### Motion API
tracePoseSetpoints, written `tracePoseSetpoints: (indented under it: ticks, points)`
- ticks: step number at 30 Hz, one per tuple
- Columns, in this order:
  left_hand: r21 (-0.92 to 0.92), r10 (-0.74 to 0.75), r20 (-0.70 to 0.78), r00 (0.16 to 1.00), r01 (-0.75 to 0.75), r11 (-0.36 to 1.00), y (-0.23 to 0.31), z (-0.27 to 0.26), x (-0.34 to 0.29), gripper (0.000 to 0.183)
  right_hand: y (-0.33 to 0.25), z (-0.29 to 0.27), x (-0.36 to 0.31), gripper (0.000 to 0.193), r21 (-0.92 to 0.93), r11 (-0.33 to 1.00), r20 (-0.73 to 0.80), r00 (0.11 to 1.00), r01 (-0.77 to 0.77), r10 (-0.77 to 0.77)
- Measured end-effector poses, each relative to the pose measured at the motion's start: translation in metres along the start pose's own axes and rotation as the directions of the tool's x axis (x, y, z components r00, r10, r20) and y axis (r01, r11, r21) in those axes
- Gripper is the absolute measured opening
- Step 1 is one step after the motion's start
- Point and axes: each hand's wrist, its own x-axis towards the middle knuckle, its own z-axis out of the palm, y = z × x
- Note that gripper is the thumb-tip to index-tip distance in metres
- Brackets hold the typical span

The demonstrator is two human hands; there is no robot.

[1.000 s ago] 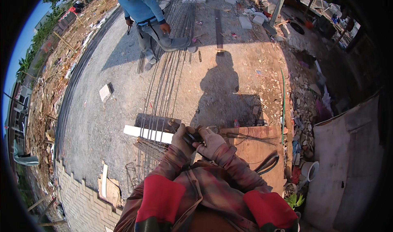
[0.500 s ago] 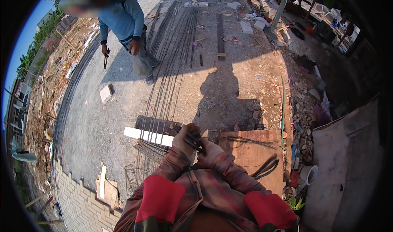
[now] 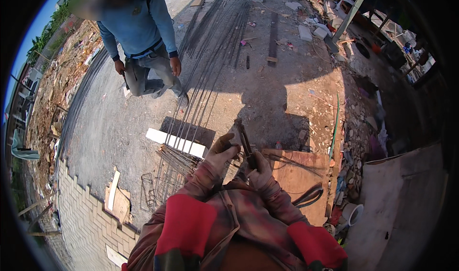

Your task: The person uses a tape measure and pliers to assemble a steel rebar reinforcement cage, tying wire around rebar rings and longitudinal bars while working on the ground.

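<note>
My right hand (image 3: 260, 170) is closed around the lower end of a dark two-handled tool like pincers (image 3: 244, 138), which points up and away from me. My left hand (image 3: 224, 152) is beside it to the left, apart from the tool, its fingers curled in. Whether those fingers hold anything small is hard to make out. Left of my hands, a bundle of thin steel rods (image 3: 178, 159) lies by a white block-like beam (image 3: 177, 143). Long rebars (image 3: 197, 99) run across the beam toward the far end.
A co-worker in a blue shirt (image 3: 138, 27) is at the far left, a dark tool in one hand. Right of me, a plywood sheet (image 3: 301, 175) bears thin wires and a looped dark strand (image 3: 308, 197). Paving blocks (image 3: 81, 209) cover the near left; rubble (image 3: 356, 123) lines the right.
My hands have moved apart, and the tool now stands raised in my right hand alone. The co-worker has stepped nearer. My view has shifted slightly.
</note>
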Motion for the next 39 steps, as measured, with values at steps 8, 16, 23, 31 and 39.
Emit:
tracePoseSetpoints:
  ticks: [8,16,23,31,39]
  points:
    - [0.332,0.064,-0.120,0.991,-0.020,0.943,0.005,-0.006,-0.009,0.037,-0.057,-0.014,0.027,0.021,0.198,0.914,0.153,0.932,-0.355,0.329]
    - [0.118,0.055,-0.073,0.996,-0.047,0.992,0.027,0.003,-0.017,0.050,-0.077,-0.002,0.045,0.025,0.419,0.805,0.217,0.907,-0.420,0.361]
    - [0.095,0.127,-0.014,0.992,-0.125,0.988,0.033,0.016,-0.024,0.047,-0.108,0.001,0.059,0.039,0.432,0.789,0.275,0.897,-0.437,0.347]
    - [0.385,0.116,0.009,0.993,-0.111,0.916,0.034,0.016,-0.024,0.044,-0.103,-0.006,0.063,0.035,0.281,0.882,0.257,0.915,-0.379,0.311]
    - [0.423,0.064,-0.019,0.998,-0.049,0.905,0.032,0.012,-0.023,0.044,-0.090,0.002,0.056,0.023,0.413,0.817,0.221,0.914,-0.403,0.339]
